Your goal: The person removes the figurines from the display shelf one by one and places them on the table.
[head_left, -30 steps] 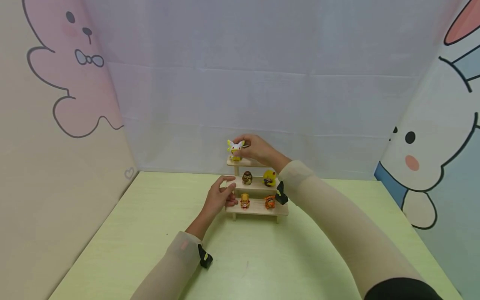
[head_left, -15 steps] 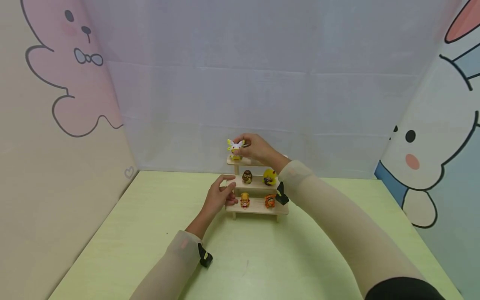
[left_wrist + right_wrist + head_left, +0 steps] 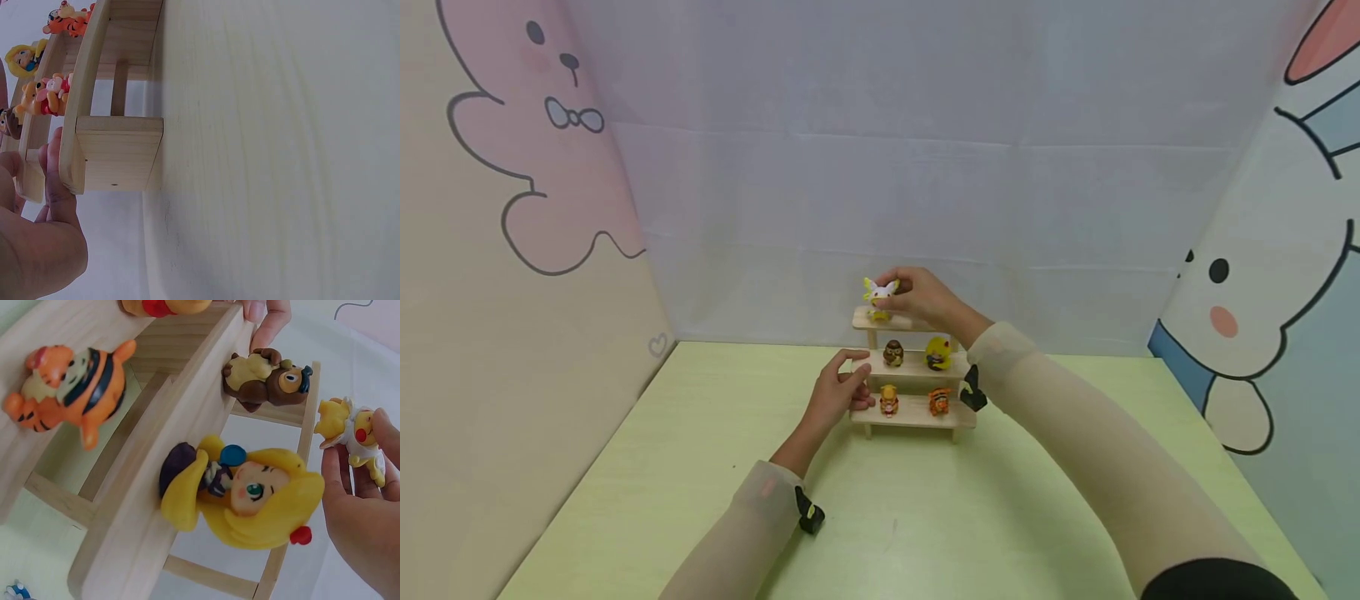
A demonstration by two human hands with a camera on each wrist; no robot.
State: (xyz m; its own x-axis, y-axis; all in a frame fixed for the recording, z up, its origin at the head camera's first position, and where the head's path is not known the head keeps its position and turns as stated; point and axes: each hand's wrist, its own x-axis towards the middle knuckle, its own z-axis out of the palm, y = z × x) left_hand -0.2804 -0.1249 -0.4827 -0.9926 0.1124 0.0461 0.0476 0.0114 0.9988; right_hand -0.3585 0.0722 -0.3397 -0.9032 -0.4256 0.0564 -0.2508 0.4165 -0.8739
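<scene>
My right hand [image 3: 931,298] pinches a yellow-and-white figurine [image 3: 353,434] with red cheeks at the top tier, left of its middle. Whether its feet touch the wood I cannot tell. My left hand [image 3: 832,392] grips the left end of the three-tier wooden display shelf [image 3: 119,150], its fingers at the middle and lower tiers. On the middle tier stand a brown owl figurine [image 3: 265,378] and a yellow-haired girl figurine [image 3: 250,494]. The lower tier bears a bear figurine [image 3: 44,97] in red on the left and an orange striped tiger figurine [image 3: 75,387] on the right.
The shelf stands near the back of a pale yellow-green table [image 3: 880,517]. A white cloth backdrop [image 3: 820,183] hangs behind it, with printed panels left and right. A small blue-and-white thing [image 3: 17,590] shows at the right wrist view's lower corner.
My right hand has shifted slightly to the right along the top tier, carrying the yellow-and-white figurine with it. The left hand and the shelf have stayed in place.
</scene>
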